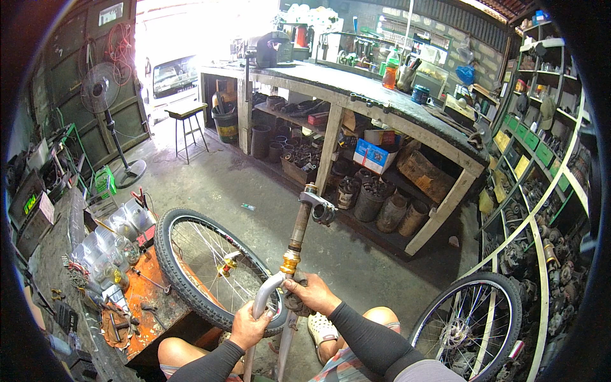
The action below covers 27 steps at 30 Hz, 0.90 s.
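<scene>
A silver bicycle fork point(263, 291) stands upright between my knees, its legs pointing down. My left hand point(250, 326) is wrapped round one fork leg just below the crown. With my right hand point(316, 294) I press a dark, dirty rag point(296, 304) against the crown's other side. Above the crown sit gold headset rings point(290, 262), and a worn, brownish steerer tube point(301, 223) rises from them. A stem clamp point(323, 211) is fitted near the tube's top. Behind my left hand leans a knobby-tyred wheel point(167, 251) with a gold hub.
Another wheel point(512, 318) with a disc rotor leans by the parts shelves at right. An orange-topped bench point(144, 312) with tools and plastic containers stands at left. A long workbench point(356, 90) runs across the back, with a stool point(186, 111) and a standing fan point(102, 89) farther left.
</scene>
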Each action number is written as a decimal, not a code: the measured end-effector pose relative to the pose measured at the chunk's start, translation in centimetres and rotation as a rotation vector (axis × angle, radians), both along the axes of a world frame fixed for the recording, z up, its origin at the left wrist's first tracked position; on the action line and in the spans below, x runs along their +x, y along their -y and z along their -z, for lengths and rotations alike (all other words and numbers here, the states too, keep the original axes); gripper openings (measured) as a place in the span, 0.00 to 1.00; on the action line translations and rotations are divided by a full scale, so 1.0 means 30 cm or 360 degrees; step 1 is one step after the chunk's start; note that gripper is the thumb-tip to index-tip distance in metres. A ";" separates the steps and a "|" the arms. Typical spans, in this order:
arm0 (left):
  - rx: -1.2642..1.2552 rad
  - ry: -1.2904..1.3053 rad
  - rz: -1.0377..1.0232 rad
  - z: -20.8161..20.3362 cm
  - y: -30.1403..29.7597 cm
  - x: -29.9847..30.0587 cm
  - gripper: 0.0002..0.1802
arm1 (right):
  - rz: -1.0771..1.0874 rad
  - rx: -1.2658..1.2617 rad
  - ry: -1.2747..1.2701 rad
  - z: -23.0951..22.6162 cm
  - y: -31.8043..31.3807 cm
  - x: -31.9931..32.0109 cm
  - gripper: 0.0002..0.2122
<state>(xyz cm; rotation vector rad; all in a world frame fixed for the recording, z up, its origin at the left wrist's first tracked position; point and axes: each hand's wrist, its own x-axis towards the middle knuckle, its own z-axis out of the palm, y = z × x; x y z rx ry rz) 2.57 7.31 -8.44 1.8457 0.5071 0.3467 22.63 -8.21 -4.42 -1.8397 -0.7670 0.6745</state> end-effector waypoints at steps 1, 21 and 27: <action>-0.0005 0.0005 0.0004 0.000 0.001 0.001 0.14 | 0.0012 0.0013 0.0014 0.007 0.001 0.002 0.25; 0.0045 0.0025 -0.0006 0.000 0.001 0.001 0.14 | 0.0008 -0.0071 -0.0046 -0.021 0.005 -0.002 0.27; 0.0034 0.0015 0.0000 -0.005 -0.001 -0.002 0.14 | -0.0002 -0.0031 -0.0027 -0.040 0.001 -0.012 0.28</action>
